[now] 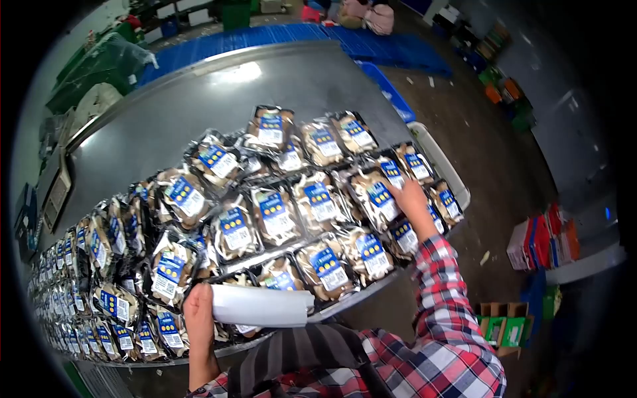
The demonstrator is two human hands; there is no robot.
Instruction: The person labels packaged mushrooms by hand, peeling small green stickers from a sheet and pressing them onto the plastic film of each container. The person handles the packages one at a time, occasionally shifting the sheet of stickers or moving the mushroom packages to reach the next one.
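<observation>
Your left hand [199, 315] at 7 o'clock grips a white roll [262, 306]. Your right hand [410, 199] at 3 o'clock lies open, fingertips on a mushroom pack [373, 192] near the edge of the steel table [265, 86]. Labelling looks nearly finished: every pack in view carries a blue-and-white label [321, 201], though those behind the roll are hidden. The print is too small to read.

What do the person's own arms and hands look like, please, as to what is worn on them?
Both are bare of gloves. The right hand emerges from a long checked sleeve in red, white and dark blue, reaching the wrist. The left hand has a bare forearm; the same check shows only near the elbow.
</observation>
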